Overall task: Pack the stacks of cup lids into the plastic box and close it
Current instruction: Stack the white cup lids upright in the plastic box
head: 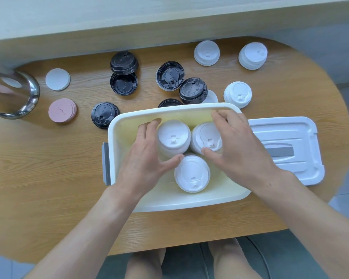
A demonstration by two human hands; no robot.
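Note:
A white plastic box (117, 125) stands open on the wooden table with three stacks of white cup lids inside. My left hand (145, 158) grips the far left stack (173, 137), fingers and thumb curled round it. My right hand (238, 146) grips the far right stack (207, 137) the same way. A third white stack (191, 174) stands in the box nearer to me, untouched. The box's white lid (286, 150) lies flat to the right of the box. Three more white stacks (207, 53) (252, 55) (238, 94) and several black lid stacks (124, 62) (170, 75) (192, 90) wait behind the box.
A glass jar with a metal rim (14, 93) lies at the far left. Near it sit a white disc stack (57, 79) and a pink disc stack (62, 110). A pale shelf edge runs along the back. My knees show below the table's near edge.

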